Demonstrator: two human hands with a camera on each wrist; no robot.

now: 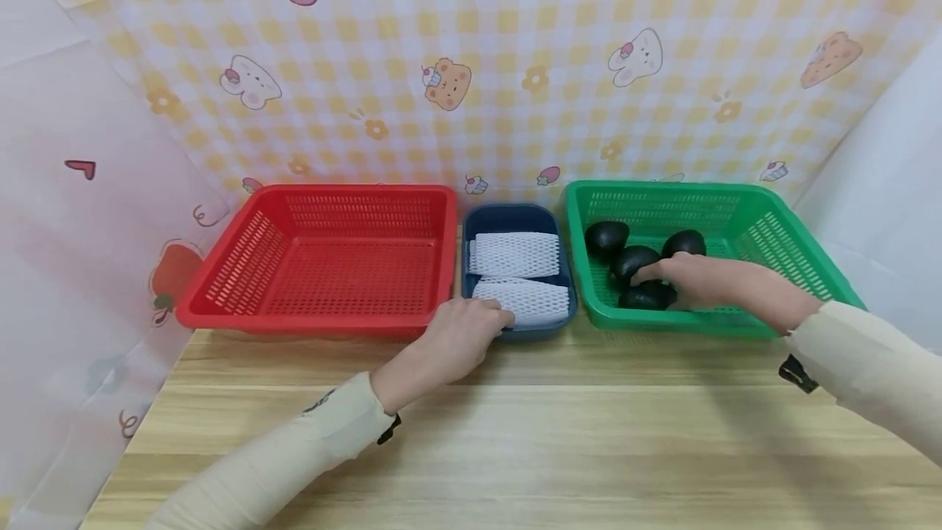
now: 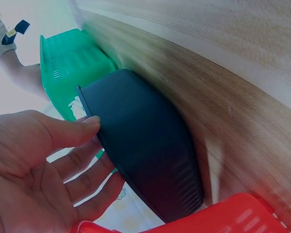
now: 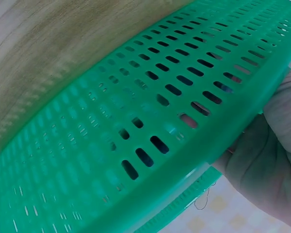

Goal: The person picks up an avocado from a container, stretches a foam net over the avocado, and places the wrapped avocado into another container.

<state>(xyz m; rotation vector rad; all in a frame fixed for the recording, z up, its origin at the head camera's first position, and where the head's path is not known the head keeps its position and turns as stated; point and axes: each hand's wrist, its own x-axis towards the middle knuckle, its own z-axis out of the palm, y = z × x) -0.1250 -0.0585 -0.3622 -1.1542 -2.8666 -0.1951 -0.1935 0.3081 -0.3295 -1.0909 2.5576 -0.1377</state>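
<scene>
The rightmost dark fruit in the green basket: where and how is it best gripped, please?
I would probably grip the rightmost fruit by its rounded sides, from above and the right: the green basket shows bare floor there, while another fruit lies to its left.

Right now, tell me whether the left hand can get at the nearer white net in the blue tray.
Probably yes: the left hand grips the near rim of the blue tray, right beside that white net, and the top is open. The hand would likely have to release the rim first.
</scene>
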